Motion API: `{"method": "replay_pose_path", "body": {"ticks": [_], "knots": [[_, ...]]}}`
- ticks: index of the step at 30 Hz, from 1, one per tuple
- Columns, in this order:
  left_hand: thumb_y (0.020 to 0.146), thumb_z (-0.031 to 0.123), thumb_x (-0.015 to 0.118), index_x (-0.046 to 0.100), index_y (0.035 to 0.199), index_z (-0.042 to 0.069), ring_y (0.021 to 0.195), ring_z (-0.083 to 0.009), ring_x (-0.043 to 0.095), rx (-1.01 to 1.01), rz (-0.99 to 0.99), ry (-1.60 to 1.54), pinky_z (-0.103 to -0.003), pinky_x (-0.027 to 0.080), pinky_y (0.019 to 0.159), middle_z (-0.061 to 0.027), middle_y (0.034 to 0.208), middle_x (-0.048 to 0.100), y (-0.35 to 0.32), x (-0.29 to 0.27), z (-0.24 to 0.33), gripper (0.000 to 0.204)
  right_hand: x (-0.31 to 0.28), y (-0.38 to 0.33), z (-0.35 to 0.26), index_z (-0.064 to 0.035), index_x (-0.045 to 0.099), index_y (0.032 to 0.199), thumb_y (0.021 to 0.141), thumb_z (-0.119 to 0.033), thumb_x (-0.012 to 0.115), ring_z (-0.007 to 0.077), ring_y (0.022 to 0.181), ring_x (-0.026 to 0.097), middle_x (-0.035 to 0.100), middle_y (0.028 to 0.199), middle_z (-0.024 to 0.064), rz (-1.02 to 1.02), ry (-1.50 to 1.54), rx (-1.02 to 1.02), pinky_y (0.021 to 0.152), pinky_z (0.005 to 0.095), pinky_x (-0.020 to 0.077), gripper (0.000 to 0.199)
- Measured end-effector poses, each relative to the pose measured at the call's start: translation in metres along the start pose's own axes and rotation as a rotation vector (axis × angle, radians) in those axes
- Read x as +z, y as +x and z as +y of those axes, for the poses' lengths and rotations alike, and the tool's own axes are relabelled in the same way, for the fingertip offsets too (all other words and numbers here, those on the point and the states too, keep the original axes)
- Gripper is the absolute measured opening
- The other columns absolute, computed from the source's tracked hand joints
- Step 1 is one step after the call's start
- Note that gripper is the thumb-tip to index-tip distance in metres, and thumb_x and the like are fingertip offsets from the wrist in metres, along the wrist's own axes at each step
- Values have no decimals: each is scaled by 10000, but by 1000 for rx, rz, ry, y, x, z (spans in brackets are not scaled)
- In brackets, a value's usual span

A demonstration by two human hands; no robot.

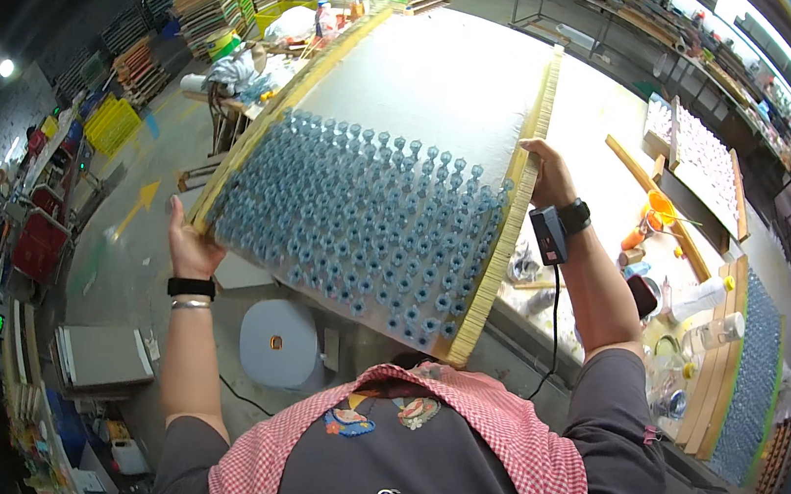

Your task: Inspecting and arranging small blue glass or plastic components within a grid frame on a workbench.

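Between my hands is a wide board (427, 73) with a pale, glossy sheet and two yellowish, layered side rails. Rows of small blue translucent pieces with dark centres (360, 213) cover its nearer half; the farther half is bare. My left hand (192, 247) grips the near left corner, thumb up along the outside, with its fingers mostly hidden underneath. Around the right rail (484, 288), farther up, closes my right hand (550, 175). The board tilts, its near right corner close to my chest.
A white worktable (591, 103) stands beyond and right of the board. On it are an orange cup (659, 208), bottles (703, 297) and a wooden strip (654, 195). Another board with blue pieces (752, 380) lies at right. A round grey-blue stool (280, 343) stands below. A black cable (556, 326) hangs from my right wrist.
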State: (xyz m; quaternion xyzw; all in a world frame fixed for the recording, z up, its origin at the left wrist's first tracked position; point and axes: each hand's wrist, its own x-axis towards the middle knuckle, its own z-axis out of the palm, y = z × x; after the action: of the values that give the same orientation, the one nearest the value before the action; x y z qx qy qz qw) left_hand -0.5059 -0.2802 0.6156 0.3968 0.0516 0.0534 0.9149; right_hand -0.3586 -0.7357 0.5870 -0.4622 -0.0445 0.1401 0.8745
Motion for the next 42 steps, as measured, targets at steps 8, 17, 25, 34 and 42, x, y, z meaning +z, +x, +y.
{"method": "replay_pose_path", "body": {"ticks": [8, 17, 25, 34, 42], "knots": [[844, 531, 408, 451, 1170, 6, 1018, -284, 492, -104, -67, -198, -407, 387, 898, -150, 1164, 505, 94, -50, -23, 620, -15, -16, 24, 7, 477, 826, 798, -183, 495, 248, 517, 592, 553, 596, 108, 120, 101, -46, 540, 399, 524, 192], [818, 500, 493, 287, 1229, -113, 1164, -359, 371, -223, 27, -248, -485, 252, 1017, -248, 1242, 367, 190, -50, -118, 766, -76, -12, 76, -26, 464, 855, 755, -168, 536, 266, 594, 583, 556, 712, 114, 414, 152, -122, 590, 418, 521, 189], [798, 450, 557, 75, 1330, -95, 1324, -335, 53, -72, 10, 40, -470, 108, 1059, -249, 1408, 54, 204, -41, -163, 901, -133, 15, 106, -22, 475, 864, 738, -159, 542, 269, 686, 585, 557, 777, 115, 499, 58, -255, 640, 396, 509, 198], [848, 92, 516, 500, 1025, -14, 882, -223, 562, 486, -491, 274, -371, 447, 837, -125, 978, 563, -4, 1, -119, 207, -161, 56, 116, -13, 498, 867, 717, -142, 553, 277, 732, 572, 565, 799, 112, 703, 137, -375, 735, 398, 479, 206], [796, 91, 554, 488, 833, 0, 741, -278, 602, 666, -1187, 172, -388, 540, 639, -139, 871, 607, -118, 7, -64, 119, -139, 92, 147, -45, 512, 781, 711, -299, 543, 266, 537, 512, 530, 661, 117, 843, -3, -263, 484, 378, 422, 265]]}}
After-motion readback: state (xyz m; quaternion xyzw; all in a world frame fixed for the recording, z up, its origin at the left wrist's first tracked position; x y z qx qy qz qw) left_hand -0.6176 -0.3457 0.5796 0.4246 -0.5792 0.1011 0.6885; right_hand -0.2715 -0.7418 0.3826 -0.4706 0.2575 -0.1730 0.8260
